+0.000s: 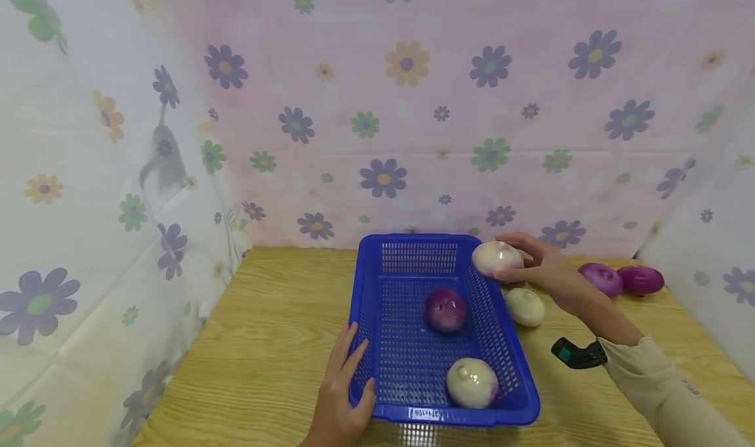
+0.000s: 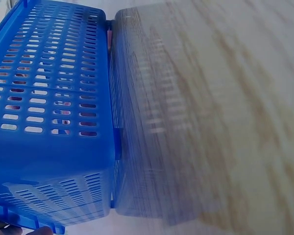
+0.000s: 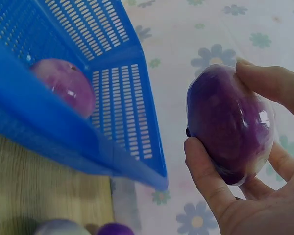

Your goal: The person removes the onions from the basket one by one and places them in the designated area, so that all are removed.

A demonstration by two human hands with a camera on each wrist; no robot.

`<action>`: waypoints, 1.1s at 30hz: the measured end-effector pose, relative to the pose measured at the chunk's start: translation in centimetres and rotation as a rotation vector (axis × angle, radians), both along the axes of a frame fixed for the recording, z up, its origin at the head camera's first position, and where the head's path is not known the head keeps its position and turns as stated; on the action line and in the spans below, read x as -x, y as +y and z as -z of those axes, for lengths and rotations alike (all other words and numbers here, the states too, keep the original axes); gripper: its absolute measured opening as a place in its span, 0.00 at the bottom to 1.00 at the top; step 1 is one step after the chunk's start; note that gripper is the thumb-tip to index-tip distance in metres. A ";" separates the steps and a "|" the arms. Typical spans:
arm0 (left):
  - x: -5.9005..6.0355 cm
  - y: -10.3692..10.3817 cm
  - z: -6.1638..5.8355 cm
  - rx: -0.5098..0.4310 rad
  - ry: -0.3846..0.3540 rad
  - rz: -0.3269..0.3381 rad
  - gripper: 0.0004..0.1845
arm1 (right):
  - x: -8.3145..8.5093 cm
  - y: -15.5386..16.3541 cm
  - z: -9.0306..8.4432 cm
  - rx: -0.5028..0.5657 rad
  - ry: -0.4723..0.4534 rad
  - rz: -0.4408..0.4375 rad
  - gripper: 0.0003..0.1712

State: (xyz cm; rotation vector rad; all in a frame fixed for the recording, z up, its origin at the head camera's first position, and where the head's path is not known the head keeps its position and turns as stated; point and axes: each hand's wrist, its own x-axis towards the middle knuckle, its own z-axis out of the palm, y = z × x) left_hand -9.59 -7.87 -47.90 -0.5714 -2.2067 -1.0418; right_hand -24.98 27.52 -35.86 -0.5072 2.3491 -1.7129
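My right hand grips a purple-and-white turnip above the right rim of a blue plastic basket. In the right wrist view, the thumb and fingers pinch this glossy turnip from both sides, apart from the basket. My left hand rests on the basket's near left corner with its fingers fairly straight. In the left wrist view only fingertips show, under the basket wall. Inside the basket lie a dark purple turnip and a whitish turnip.
Another whitish turnip sits on the wooden table against the basket's right side. Two purple vegetables lie farther right, near the back edge. Flower-patterned cloth hangs behind and at both sides. A black strap juts from the right wrist.
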 end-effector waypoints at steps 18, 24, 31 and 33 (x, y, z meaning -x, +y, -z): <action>-0.1 0.0 -0.1 0.003 -0.022 -0.004 0.31 | -1.3 4.9 1.8 -0.063 0.050 0.054 0.32; -0.1 0.0 0.0 0.008 -0.028 -0.006 0.31 | -1.5 6.5 3.0 -0.071 0.060 0.071 0.32; -0.1 0.0 -0.1 0.012 -0.038 -0.014 0.30 | -1.5 8.3 4.7 -0.013 0.035 0.099 0.31; -0.2 0.0 -0.1 0.013 -0.046 -0.016 0.30 | -1.5 8.8 5.2 -0.005 0.024 0.110 0.31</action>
